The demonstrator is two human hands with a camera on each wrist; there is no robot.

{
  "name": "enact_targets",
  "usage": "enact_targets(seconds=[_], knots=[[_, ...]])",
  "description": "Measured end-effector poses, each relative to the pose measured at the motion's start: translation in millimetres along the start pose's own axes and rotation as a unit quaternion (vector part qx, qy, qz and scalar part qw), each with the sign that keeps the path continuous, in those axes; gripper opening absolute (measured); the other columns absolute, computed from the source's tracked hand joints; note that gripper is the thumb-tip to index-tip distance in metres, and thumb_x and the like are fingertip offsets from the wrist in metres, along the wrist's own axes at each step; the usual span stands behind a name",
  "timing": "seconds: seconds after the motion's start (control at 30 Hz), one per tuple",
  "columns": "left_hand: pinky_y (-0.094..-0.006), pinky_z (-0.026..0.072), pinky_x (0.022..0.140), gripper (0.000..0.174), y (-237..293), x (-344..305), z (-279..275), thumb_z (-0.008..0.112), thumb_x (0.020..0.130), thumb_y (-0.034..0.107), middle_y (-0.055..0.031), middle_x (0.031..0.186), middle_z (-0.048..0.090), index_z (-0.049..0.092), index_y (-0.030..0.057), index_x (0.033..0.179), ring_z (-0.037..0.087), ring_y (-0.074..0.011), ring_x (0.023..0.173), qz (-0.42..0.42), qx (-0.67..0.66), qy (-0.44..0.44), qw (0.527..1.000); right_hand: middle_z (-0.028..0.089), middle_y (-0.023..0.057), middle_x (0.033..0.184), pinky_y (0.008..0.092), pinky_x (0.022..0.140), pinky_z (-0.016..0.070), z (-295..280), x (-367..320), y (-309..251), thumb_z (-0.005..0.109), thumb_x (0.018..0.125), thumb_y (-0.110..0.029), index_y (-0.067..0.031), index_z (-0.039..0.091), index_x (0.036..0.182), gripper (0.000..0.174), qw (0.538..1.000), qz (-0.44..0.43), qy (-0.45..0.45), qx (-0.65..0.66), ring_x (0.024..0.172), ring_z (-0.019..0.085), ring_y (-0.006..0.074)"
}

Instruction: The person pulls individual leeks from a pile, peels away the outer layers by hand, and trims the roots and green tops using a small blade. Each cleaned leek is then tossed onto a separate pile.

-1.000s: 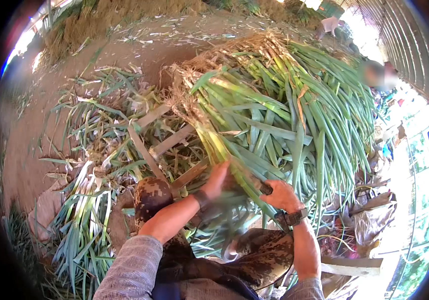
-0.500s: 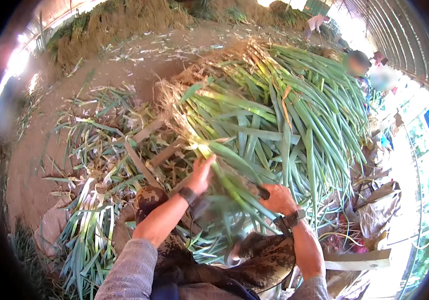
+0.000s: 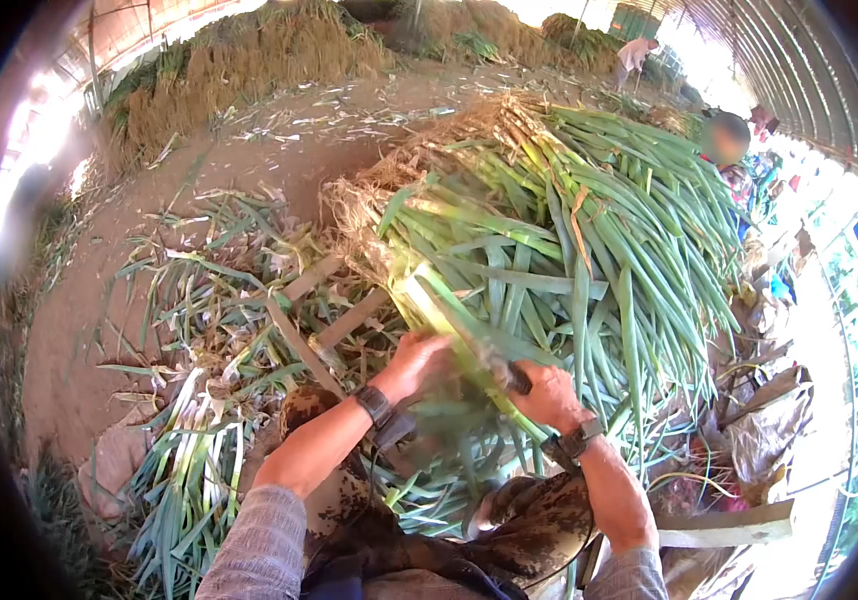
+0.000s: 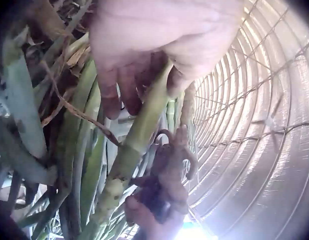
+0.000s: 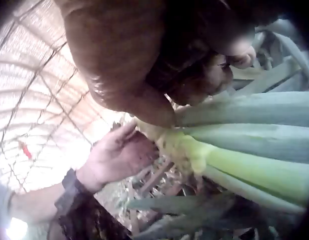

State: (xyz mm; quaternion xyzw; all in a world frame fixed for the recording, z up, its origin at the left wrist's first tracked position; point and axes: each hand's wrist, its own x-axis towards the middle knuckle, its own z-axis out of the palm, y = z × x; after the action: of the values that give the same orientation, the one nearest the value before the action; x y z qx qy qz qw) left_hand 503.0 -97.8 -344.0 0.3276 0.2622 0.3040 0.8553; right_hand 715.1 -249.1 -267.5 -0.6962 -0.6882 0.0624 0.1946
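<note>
A bundle of long green onions point(image 3: 469, 355) slants across in front of me, pale stalks toward the far left. My left hand point(image 3: 416, 362) lies along its left side; in the left wrist view its thumb and fingers close round a green onion stalk point(image 4: 114, 185). Farther right, my right hand point(image 3: 552, 395) grips a tool with a black handle point(image 3: 519, 378), close against the leaves. The tool's working end is blurred. In the right wrist view, its thumb point(image 5: 149, 107) lies right at the pale stalks, with the left hand point(image 5: 119, 155) beyond.
A large heap of green onions point(image 3: 639, 220) lies ahead, roots toward the left. Loose trimmings surround a wooden frame point(image 3: 299, 345) at left, with stripped green onions point(image 3: 189, 430) nearer me. A board point(image 3: 724, 525) juts out at lower right. One person point(image 3: 635, 55) stands far back.
My left hand went up the stalks toward the roots, then came back down nearer me. The right hand stays close to the same spot with the tool. The head view has shifted slightly.
</note>
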Motion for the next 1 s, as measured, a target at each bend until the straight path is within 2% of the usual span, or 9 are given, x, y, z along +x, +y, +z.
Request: enact_targets(seconds=[0.1, 0.17, 0.43, 0.5, 0.63, 0.7, 0.83, 0.9, 1.0], knots=[[-0.0434, 0.0561, 0.081, 0.025, 4.5, 1.3, -5.4, 0.065, 0.093, 0.017, -0.0110, 0.105, 0.065, 0.057, 0.0037, 0.113, 0.066, -0.0250, 0.093, 0.001, 0.014, 0.016, 1.000, 0.070, 0.0161, 0.089, 0.0461, 0.076, 0.0533, -5.7, 2.1, 0.5, 0.070, 0.079, -0.032, -0.0110, 0.069, 0.105, 0.033, 0.997, 0.071, -0.045, 0.001, 0.085, 0.067, 0.0367], [-0.0443, 0.0559, 0.081, 0.026, 8.9, 4.8, -16.2, 0.061, 0.096, 0.023, -0.0131, 0.107, 0.064, 0.056, 0.0048, 0.114, 0.066, -0.0261, 0.092, -0.008, -0.016, -0.009, 1.000, 0.070, 0.0181, 0.088, 0.0464, 0.076, 0.0533, 2.6, 0.9, 5.6, 0.070, 0.079, -0.032, -0.0095, 0.068, 0.106, 0.035, 0.998, -0.012, -0.051, 0.032, 0.084, 0.067, 0.0381], [-0.0465, 0.0555, 0.082, 0.032, 45.0, 5.9, -30.0, 0.054, 0.100, 0.026, -0.0142, 0.115, 0.065, 0.057, 0.0035, 0.122, 0.067, -0.0322, 0.095, -0.009, 0.011, -0.085, 0.996, 0.069, 0.0172, 0.091, 0.0457, 0.076, 0.0532, 6.3, 6.2, 1.8, 0.073, 0.076, -0.028, -0.0085, 0.067, 0.108, 0.038, 0.997, -0.012, -0.042, 0.059, 0.085, 0.066, 0.0384], [-0.0412, 0.0553, 0.084, 0.033, 50.0, 7.8, -32.9, 0.054, 0.100, 0.027, -0.0127, 0.115, 0.066, 0.059, 0.0037, 0.122, 0.067, -0.0265, 0.095, -0.011, 0.065, -0.115, 0.991, 0.068, 0.0162, 0.095, 0.0461, 0.076, 0.0532, 3.0, 7.2, -1.8, 0.073, 0.075, -0.027, -0.0086, 0.067, 0.108, 0.039, 0.995, -0.063, 0.012, 0.082, 0.086, 0.066, 0.0390], [-0.0341, 0.0535, 0.086, 0.034, 30.8, 7.0, -17.9, 0.057, 0.099, 0.030, -0.0085, 0.117, 0.065, 0.062, 0.0041, 0.121, 0.065, -0.0176, 0.097, -0.015, 0.192, -0.118, 0.974, 0.066, 0.0155, 0.098, 0.0465, 0.076, 0.0528, 5.3, 18.2, -21.4, 0.073, 0.073, -0.024, -0.0081, 0.066, 0.108, 0.039, 0.992, -0.026, 0.068, 0.100, 0.086, 0.065, 0.0394], [-0.0280, 0.0516, 0.085, 0.035, 22.3, -5.4, -0.4, 0.057, 0.099, 0.031, -0.0047, 0.112, 0.066, 0.064, 0.0026, 0.119, 0.061, -0.0108, 0.098, -0.005, 0.234, -0.157, 0.960, 0.066, 0.0158, 0.100, 0.0469, 0.076, 0.0523, 10.2, 24.0, -25.4, 0.073, 0.073, -0.023, -0.0071, 0.066, 0.107, 0.037, 0.995, -0.035, 0.055, 0.080, 0.086, 0.064, 0.0397], [-0.0264, 0.0499, 0.082, 0.034, -0.3, 10.4, -7.2, 0.055, 0.100, 0.026, -0.0052, 0.104, 0.068, 0.065, -0.0005, 0.117, 0.061, -0.0101, 0.093, 0.000, 0.235, -0.089, 0.968, 0.067, 0.0176, 0.093, 0.0481, 0.075, 0.0511, 21.3, 26.2, -10.1, 0.071, 0.075, -0.024, -0.0065, 0.066, 0.104, 0.034, 0.994, -0.025, 0.045, 0.096, 0.086, 0.064, 0.0407], [-0.0271, 0.0493, 0.081, 0.034, 1.6, 16.7, -11.9, 0.056, 0.099, 0.026, -0.0064, 0.103, 0.068, 0.066, -0.0008, 0.116, 0.061, -0.0113, 0.089, -0.054, 0.199, -0.083, 0.975, 0.067, 0.0187, 0.089, 0.0483, 0.075, 0.0507, 20.8, 27.2, -5.9, 0.071, 0.075, -0.026, -0.0059, 0.066, 0.100, 0.033, 0.995, -0.001, 0.036, 0.093, 0.085, 0.064, 0.0407], [-0.0303, 0.0572, 0.064, 0.026, -4.0, 23.1, -12.9, 0.057, 0.099, 0.025, -0.0057, 0.085, 0.069, 0.065, 0.0003, 0.101, 0.068, -0.0152, 0.071, 0.072, 0.354, -0.044, 0.932, 0.067, 0.0190, 0.092, 0.0484, 0.076, 0.0501, 19.9, 22.1, 1.9, 0.071, 0.076, -0.027, -0.0053, 0.065, 0.099, 0.032, 0.996, 0.018, -0.020, 0.083, 0.087, 0.064, 0.0401]])
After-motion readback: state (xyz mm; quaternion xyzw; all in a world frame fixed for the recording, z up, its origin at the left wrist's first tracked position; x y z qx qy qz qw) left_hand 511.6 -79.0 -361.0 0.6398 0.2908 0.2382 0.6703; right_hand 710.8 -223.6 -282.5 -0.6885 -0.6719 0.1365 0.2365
